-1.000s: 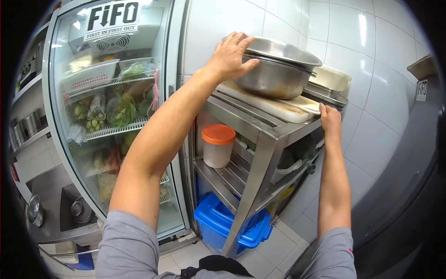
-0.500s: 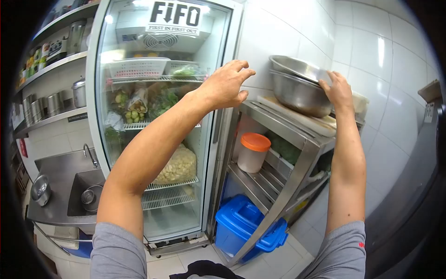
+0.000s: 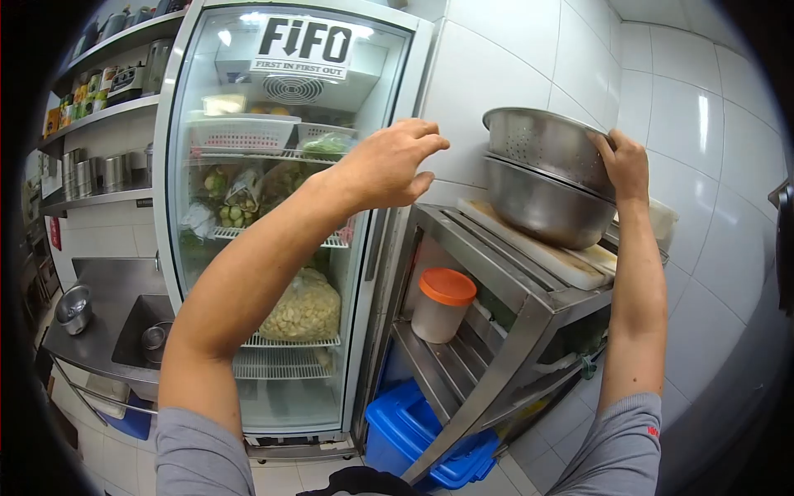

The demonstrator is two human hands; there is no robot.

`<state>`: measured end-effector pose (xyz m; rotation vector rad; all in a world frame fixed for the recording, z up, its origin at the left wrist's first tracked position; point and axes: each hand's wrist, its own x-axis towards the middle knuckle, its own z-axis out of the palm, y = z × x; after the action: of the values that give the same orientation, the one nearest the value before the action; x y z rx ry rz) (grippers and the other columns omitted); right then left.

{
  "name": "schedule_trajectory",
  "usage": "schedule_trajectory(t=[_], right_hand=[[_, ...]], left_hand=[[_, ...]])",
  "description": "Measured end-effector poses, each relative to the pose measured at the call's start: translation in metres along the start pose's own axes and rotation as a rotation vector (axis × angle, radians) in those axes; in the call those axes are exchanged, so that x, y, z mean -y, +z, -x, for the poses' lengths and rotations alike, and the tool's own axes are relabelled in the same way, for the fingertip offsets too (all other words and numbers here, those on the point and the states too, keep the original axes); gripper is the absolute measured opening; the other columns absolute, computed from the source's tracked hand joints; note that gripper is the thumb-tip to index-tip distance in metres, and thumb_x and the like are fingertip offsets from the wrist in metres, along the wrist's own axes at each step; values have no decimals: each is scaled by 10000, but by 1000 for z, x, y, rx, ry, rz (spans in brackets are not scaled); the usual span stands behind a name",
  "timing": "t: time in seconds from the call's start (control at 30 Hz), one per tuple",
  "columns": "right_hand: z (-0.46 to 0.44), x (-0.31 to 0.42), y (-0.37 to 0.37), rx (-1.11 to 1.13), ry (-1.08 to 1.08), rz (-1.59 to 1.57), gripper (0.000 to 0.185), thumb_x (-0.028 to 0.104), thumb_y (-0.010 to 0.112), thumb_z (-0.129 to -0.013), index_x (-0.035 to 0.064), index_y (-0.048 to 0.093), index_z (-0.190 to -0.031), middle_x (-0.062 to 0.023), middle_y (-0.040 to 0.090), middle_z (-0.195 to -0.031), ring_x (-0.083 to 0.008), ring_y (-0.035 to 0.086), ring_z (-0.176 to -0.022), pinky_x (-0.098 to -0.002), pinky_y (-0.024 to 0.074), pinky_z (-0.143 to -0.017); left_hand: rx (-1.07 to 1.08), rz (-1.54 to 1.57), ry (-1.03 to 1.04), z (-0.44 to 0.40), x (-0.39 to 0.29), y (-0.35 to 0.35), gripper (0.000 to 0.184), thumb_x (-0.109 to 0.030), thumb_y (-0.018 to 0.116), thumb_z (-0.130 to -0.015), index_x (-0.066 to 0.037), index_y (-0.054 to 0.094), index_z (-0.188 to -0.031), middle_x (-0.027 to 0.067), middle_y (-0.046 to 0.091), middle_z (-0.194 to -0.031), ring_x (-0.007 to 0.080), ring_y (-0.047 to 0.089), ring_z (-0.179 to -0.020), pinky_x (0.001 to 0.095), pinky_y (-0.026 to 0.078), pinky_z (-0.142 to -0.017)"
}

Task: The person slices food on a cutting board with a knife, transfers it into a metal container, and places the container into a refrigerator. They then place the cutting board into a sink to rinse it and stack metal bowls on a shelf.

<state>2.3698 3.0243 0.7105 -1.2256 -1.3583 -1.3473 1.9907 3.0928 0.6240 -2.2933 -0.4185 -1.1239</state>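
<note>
My right hand (image 3: 626,168) grips the right rim of a perforated steel colander (image 3: 542,145), which is raised slightly and tilted above a larger steel bowl (image 3: 546,202). That bowl rests on white cutting boards (image 3: 538,244) on top of a steel rack (image 3: 529,298). My left hand (image 3: 399,164) is in the air left of the colander, in front of the fridge's edge, fingers apart and holding nothing.
A glass-door fridge (image 3: 423,50) with vegetables stands at the left. An orange-lidded tub (image 3: 444,306) sits on the rack's lower shelf, a blue lidded bin (image 3: 405,422) below. Further left are a sink (image 3: 136,335) and wall shelves (image 3: 124,107).
My right hand has moved from the cutting boards up to the colander's rim and lifted it off the bowl. My left hand has come off the bowls' left side. The view has turned left.
</note>
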Motion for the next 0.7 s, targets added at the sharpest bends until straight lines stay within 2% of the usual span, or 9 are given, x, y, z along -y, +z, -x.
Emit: schedule_trajectory(t=[0.13,0.2,0.4,0.43,0.47,0.5,0.57,0.67,0.7], right_hand=[[-3,-15,1,-258,-66,48,480,433,683,-843,0,570,-668,-187,534,-597,-345,490,-526,-395,411,-522],[-4,-29,-6,-338,-85,24,465,415,692,-843,2,574,-665,-183,530,-596,-336,483,-517,-385,407,-514],[-19,-61,-45,-509,-36,-59,429,437,706,-820,40,648,-670,-148,530,-560,-295,435,-466,-357,397,-485],[-21,-66,-53,-521,7,-33,409,426,717,-818,46,664,-677,-116,527,-536,-232,436,-453,-333,395,-490],[-22,-69,-61,-524,7,-14,409,426,717,-818,46,664,-677,-116,527,-536,-232,436,-453,-333,395,-490],[-23,-69,-70,-559,25,-40,398,423,720,-818,50,674,-686,-96,525,-525,-197,438,-456,-323,396,-494],[-27,-66,-84,-642,38,-109,362,423,727,-815,73,711,-724,-39,515,-508,-121,432,-482,-298,403,-508],[-38,-75,-112,-692,-7,-35,346,423,731,-811,84,727,-745,-44,522,-513,-126,440,-487,-285,407,-512],[-40,-77,-124,-667,9,35,235,365,715,-835,135,753,-812,-33,563,-557,-110,469,-493,-278,415,-521]], left_hand=[[-26,40,54,-32,-17,37,398,-98,628,-807,7,558,-1184,148,544,-1187,326,515,-1150,397,433,-997],[71,46,-3,-46,-32,45,411,-140,622,-834,7,551,-1211,155,533,-1250,330,495,-1196,400,421,-1012],[-143,88,53,-106,-44,90,459,-314,559,-927,2,543,-1260,205,504,-1346,348,479,-1243,398,408,-1025],[-137,188,81,-120,-47,94,468,-353,542,-934,2,562,-1237,213,548,-1286,354,518,-1195,395,425,-1003],[-134,286,112,-133,-54,93,484,-393,525,-941,3,582,-1214,221,592,-1226,360,558,-1146,392,441,-980],[15,434,87,-142,-65,88,530,-462,477,-956,8,636,-1141,220,662,-1078,362,615,-1050,396,472,-922],[46,522,69,-151,-78,97,545,-487,462,-959,-2,658,-1110,215,676,-1025,356,629,-1019,397,479,-900],[112,595,35,-147,-91,102,600,-554,430,-958,-26,699,-1056,206,695,-950,347,655,-946,391,497,-849],[170,585,33,-143,-97,96,600,-564,441,-950,-34,700,-1059,209,693,-952,347,656,-935,392,498,-840]])
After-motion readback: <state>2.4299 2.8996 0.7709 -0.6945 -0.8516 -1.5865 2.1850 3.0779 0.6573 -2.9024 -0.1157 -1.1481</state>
